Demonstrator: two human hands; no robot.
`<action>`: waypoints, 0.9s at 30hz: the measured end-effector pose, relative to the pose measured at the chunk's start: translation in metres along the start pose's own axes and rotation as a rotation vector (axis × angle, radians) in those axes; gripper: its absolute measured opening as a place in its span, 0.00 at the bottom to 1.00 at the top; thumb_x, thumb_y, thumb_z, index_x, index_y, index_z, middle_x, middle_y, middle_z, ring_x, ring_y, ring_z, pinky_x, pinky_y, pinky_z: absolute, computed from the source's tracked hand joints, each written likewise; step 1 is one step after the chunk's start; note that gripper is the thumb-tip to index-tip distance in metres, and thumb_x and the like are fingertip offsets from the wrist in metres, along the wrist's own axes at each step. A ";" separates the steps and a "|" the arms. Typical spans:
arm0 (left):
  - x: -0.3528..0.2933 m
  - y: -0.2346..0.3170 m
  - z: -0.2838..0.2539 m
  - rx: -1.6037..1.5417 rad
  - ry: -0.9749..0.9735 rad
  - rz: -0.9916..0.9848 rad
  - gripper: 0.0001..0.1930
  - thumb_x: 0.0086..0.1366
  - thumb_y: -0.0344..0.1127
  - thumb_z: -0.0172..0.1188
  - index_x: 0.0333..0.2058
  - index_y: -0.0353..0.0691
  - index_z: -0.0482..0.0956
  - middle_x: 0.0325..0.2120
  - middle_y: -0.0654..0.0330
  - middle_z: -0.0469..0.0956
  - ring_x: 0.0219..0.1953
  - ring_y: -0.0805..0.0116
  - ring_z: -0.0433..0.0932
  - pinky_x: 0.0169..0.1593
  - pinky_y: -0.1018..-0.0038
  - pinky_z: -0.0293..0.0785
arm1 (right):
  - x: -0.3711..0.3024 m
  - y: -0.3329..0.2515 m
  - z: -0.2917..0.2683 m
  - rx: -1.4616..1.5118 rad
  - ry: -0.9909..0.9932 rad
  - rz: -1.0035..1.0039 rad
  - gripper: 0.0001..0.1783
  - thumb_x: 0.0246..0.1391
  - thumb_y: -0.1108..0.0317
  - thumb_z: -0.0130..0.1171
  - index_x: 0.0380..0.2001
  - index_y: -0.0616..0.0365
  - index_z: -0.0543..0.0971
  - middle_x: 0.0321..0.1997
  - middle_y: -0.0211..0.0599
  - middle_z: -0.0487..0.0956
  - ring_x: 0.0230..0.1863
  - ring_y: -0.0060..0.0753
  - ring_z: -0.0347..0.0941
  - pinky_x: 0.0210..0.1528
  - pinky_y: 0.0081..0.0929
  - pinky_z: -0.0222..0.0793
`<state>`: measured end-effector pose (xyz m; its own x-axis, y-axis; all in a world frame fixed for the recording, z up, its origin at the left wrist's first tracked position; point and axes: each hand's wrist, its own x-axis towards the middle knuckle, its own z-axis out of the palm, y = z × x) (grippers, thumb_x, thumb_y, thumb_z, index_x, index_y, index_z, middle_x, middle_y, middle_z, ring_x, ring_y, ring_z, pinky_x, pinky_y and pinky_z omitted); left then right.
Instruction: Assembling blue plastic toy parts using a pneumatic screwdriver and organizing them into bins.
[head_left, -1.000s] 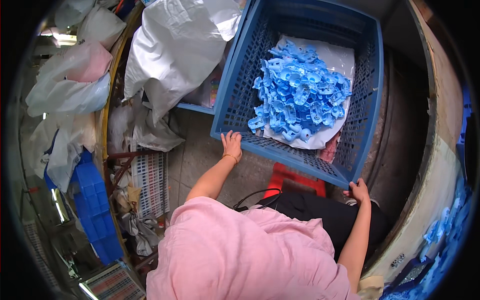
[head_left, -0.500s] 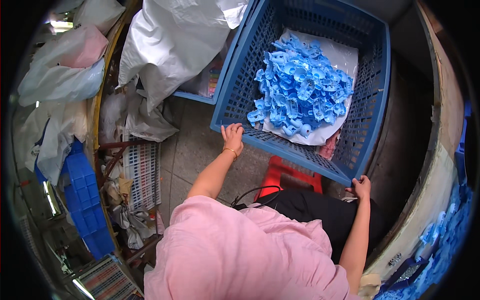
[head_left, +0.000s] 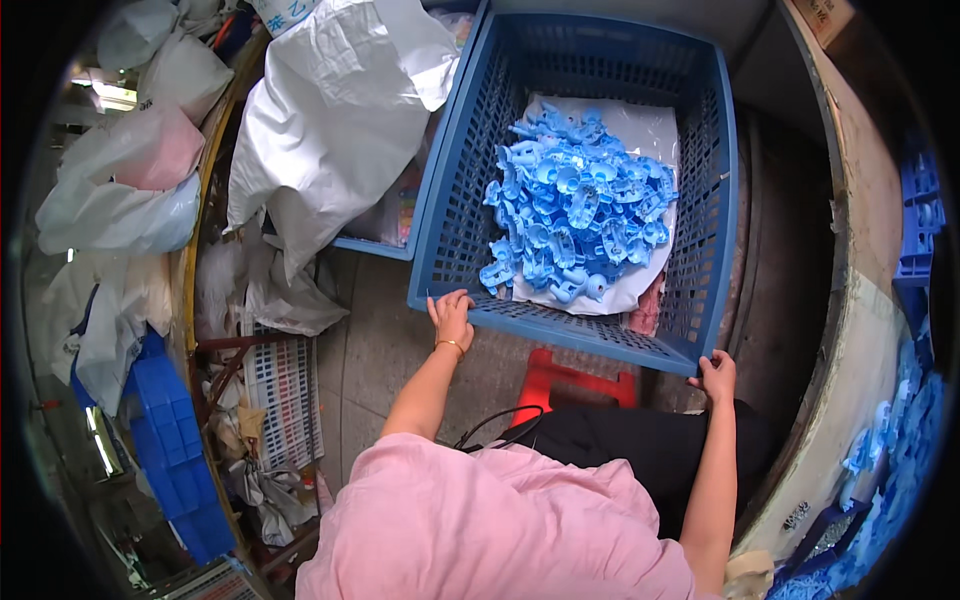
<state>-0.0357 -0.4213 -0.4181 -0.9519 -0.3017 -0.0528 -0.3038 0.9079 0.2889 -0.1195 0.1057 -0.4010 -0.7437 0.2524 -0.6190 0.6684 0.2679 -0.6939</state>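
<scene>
A large blue mesh-sided plastic crate (head_left: 560, 338) sits on the floor in front of me. Light blue molded plastic parts (head_left: 580, 200) lie heaped inside it, on a white plastic sheet (head_left: 655, 132). My left hand (head_left: 452, 318) grips the near rim close to its left corner, fingers curled over the edge. At the near right corner, my right hand (head_left: 716, 378) holds the rim, its fingers bent and partly hidden. Under the parts, a patch of reddish material (head_left: 646, 308) shows at the crate's near right inside.
A red plastic stool (head_left: 540, 380) stands between me and the crate. To the left, a second blue crate (head_left: 372, 248) has a white sack (head_left: 330, 130) over it. A worn board (head_left: 868, 335) borders the right side, with more blue parts (head_left: 900, 440) beyond. Bags hang along the left shelf.
The crate has turned slightly counterclockwise, its near rim now more in line with the neighboring crate. Both hands have stayed on the rim. The whole view has also shifted.
</scene>
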 end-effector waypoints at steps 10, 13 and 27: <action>-0.001 0.007 0.001 0.009 -0.007 -0.038 0.20 0.42 0.19 0.55 0.36 0.47 0.74 0.52 0.62 0.69 0.60 0.57 0.61 0.70 0.48 0.33 | -0.006 -0.001 0.001 0.060 0.046 -0.059 0.17 0.57 0.74 0.57 0.49 0.70 0.73 0.43 0.42 0.78 0.31 0.28 0.78 0.22 0.23 0.79; -0.002 0.009 0.000 0.015 -0.019 -0.040 0.20 0.42 0.20 0.55 0.36 0.47 0.74 0.52 0.62 0.69 0.60 0.57 0.61 0.70 0.48 0.33 | -0.005 0.001 0.001 0.049 0.055 -0.061 0.18 0.56 0.73 0.59 0.49 0.69 0.74 0.44 0.41 0.78 0.31 0.28 0.77 0.22 0.23 0.79; -0.001 0.002 0.002 0.025 -0.020 -0.037 0.21 0.45 0.20 0.57 0.39 0.48 0.74 0.54 0.64 0.68 0.61 0.58 0.61 0.70 0.47 0.34 | -0.017 -0.007 0.004 -0.092 -0.101 -0.136 0.32 0.50 0.75 0.65 0.58 0.67 0.66 0.39 0.37 0.78 0.29 0.24 0.75 0.26 0.21 0.73</action>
<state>-0.0360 -0.4182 -0.4197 -0.9405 -0.3298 -0.0818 -0.3395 0.9034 0.2619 -0.1111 0.0962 -0.3869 -0.8216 0.1149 -0.5583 0.5559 0.3779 -0.7404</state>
